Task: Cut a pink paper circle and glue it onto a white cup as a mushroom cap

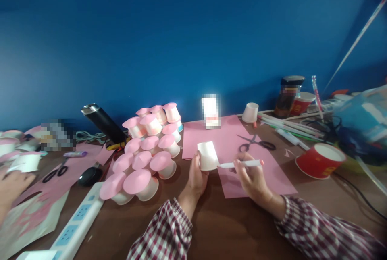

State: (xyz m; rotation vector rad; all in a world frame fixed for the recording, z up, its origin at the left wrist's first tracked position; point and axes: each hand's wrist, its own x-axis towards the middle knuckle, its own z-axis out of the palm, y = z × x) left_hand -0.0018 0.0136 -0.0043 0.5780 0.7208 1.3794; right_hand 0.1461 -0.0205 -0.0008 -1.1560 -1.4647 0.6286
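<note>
White paper cup [207, 155] gripped in left hand [196, 175] fingers; right hand [252, 175] fingers pinch marker [241, 164] touching it

Head camera is looking forward and down, close over the brown table [229, 227], facing the blue wall [193, 42].

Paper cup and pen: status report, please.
Left hand grips white paper cup. Right hand holds pen, tip at cup. Scissors lie behind on pink paper, clear.

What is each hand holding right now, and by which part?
The left hand grips a white paper cup by its side. The right hand holds a marker around its middle.
</note>
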